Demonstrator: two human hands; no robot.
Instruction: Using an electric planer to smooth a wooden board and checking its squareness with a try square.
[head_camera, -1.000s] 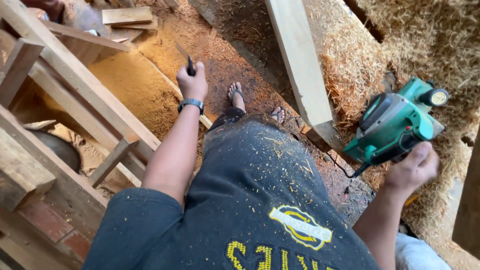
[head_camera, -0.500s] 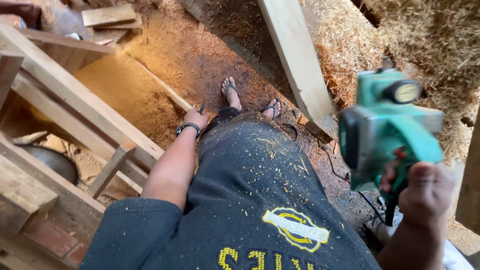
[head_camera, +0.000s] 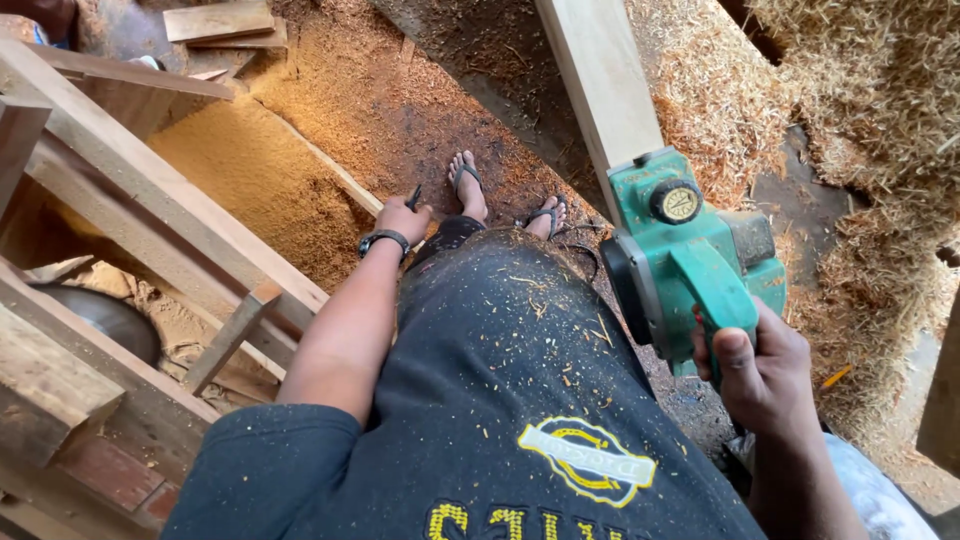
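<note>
While the right hand (head_camera: 765, 365) clamps the green electric planer (head_camera: 690, 255) above the plank (head_camera: 600, 85), the left hand (head_camera: 402, 220) pinches a small dark tool (head_camera: 413, 197). Advisable: seat the sole flat, cord clear of feet.

The green electric planer (head_camera: 690, 265) is held off the ground at about three o'clock, gripped by its handle, its round yellow-faced knob turned upward. A small dark tool (head_camera: 413, 197), partly hidden, pokes up near the middle, toward eleven o'clock of the planer.
</note>
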